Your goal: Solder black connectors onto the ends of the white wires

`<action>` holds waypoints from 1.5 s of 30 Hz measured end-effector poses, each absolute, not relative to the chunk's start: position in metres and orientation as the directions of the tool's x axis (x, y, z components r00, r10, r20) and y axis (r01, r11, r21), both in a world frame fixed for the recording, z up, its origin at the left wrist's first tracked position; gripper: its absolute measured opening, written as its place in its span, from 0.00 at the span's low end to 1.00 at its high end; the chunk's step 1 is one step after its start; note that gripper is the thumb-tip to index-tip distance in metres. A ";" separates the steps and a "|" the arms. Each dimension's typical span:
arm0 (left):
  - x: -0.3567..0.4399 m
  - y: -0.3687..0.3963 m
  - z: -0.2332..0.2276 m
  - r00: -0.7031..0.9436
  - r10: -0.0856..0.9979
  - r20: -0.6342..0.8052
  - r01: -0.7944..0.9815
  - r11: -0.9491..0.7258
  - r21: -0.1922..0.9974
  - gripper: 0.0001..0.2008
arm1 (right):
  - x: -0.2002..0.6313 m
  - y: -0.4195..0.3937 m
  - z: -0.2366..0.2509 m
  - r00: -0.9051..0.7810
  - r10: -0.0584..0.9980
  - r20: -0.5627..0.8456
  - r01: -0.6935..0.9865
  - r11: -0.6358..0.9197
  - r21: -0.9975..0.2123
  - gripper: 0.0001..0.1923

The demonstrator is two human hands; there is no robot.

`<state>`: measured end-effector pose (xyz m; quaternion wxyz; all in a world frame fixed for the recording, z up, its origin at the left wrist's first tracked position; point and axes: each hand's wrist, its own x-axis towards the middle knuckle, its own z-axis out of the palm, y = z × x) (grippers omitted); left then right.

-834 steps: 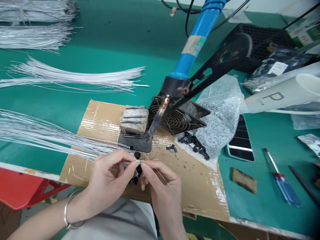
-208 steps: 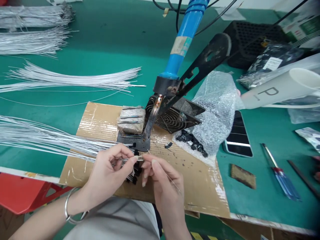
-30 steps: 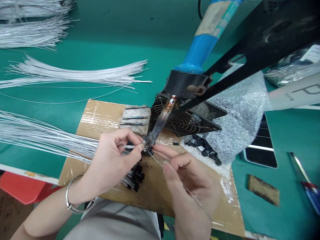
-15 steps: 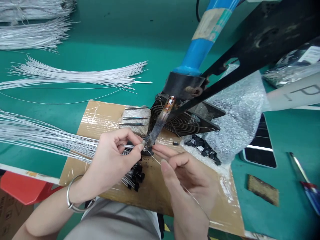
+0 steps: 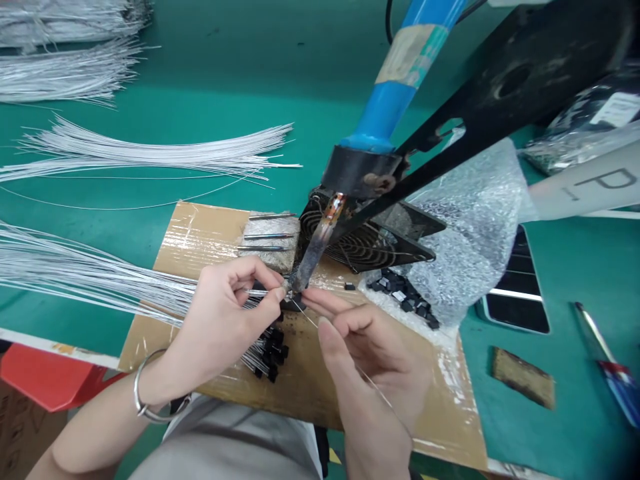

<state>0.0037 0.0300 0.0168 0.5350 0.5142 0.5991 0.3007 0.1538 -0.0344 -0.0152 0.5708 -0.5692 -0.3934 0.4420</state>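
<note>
Head view: your left hand (image 5: 225,320) pinches a white wire (image 5: 100,280) against the soldering iron tip (image 5: 305,267); your right hand (image 5: 370,347) pinches thin solder wire (image 5: 373,387) there.

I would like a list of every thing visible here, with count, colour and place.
soldering iron: one, blue handle, clamped above the cardboard
fan: one, black, behind the iron tip
cardboard: one, brown, on the green table
wires: several bundles, white, left side
black parts: a pile, beside the bubble wrap
phone: one, black, right
screwdriver: one, blue and red, far right
tube: one, white, right
left hand: pinches a wire end at the iron tip
right hand: holds thin solder wire
</note>
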 end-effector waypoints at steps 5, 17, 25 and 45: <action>0.003 0.030 0.017 0.093 0.939 -0.331 0.294 0.292 0.910 0.03 | 0.147 -0.035 -0.006 0.345 0.930 -0.125 -0.093 -0.098 -0.991 0.11; 0.003 0.030 0.016 0.106 0.936 -0.335 0.321 0.287 0.902 0.04 | 0.149 -0.034 -0.011 0.333 0.940 -0.077 -0.045 -0.065 -0.997 0.11; 0.003 0.029 0.017 0.105 0.934 -0.342 0.305 0.297 0.905 0.04 | 0.149 -0.036 -0.011 0.318 0.948 0.001 0.023 -0.006 -1.000 0.10; 0.002 0.029 0.015 0.091 0.939 -0.331 0.302 0.291 0.908 0.04 | 0.144 -0.038 -0.012 0.345 0.938 -0.033 0.012 -0.040 -0.999 0.10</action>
